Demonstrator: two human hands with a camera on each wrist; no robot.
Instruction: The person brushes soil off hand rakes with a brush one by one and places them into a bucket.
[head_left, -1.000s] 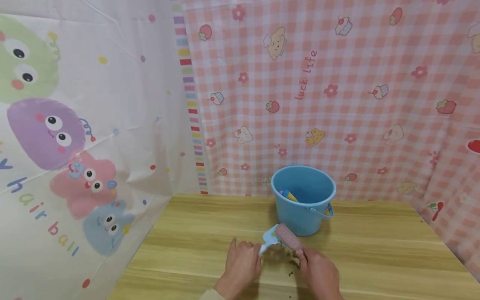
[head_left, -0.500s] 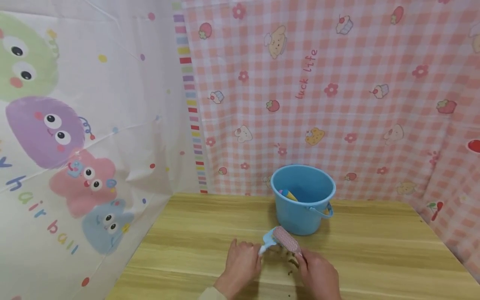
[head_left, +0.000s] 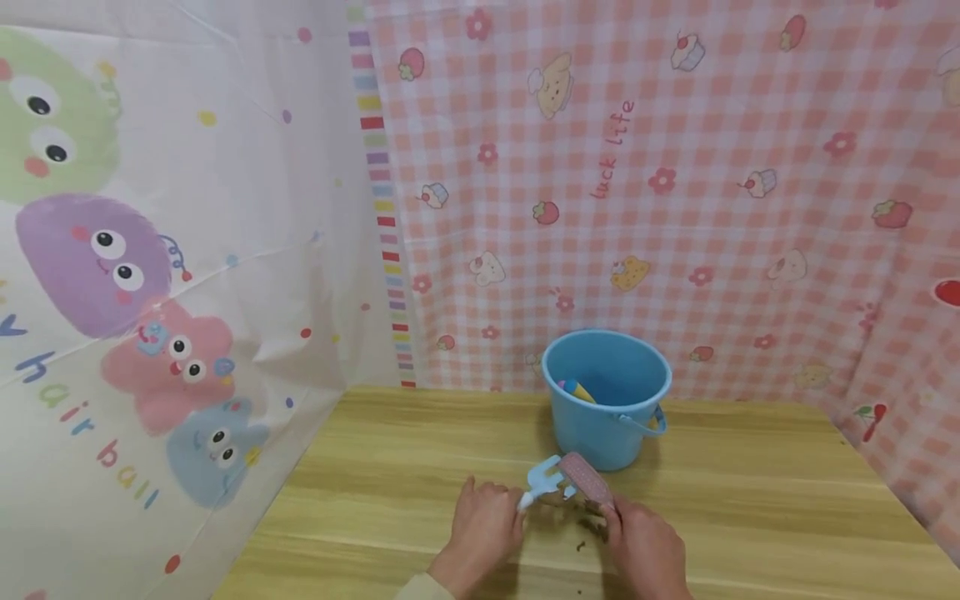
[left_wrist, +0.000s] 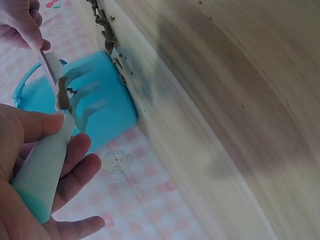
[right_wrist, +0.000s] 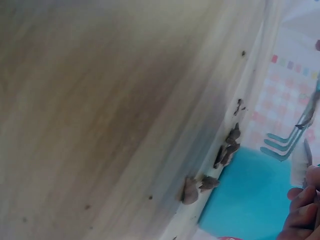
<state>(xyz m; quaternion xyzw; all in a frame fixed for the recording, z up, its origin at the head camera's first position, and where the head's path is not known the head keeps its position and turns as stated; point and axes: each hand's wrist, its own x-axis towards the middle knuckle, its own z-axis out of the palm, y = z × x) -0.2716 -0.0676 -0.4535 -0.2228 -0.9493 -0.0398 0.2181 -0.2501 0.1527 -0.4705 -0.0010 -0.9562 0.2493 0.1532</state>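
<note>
My left hand (head_left: 486,525) holds a small light-blue hand rake (head_left: 542,480) by its pale handle, thumb on top in the left wrist view. A brown clump (left_wrist: 63,96) clings near the base of its tines. My right hand (head_left: 648,546) grips a pink brush (head_left: 587,477), its white bristles (right_wrist: 299,167) facing the rake in the right wrist view. The brush head lies close beside the tines; whether they touch I cannot tell. Both tools are above the wooden table. Brown crumbly bits (right_wrist: 228,150) lie on the table below them.
Just behind the tools stands a blue bucket (head_left: 600,437) with its handle hanging down at the right. A blue-and-yellow thing (head_left: 579,392) shows inside it. The wooden table (head_left: 390,450) ends at a pink checked cloth (head_left: 510,250) behind and a printed white sheet (head_left: 300,250) at the left.
The brush has shifted slightly right, off the rake's head, so the tines now show more fully. My left hand has hardly moved. The bucket stays where it was.
</note>
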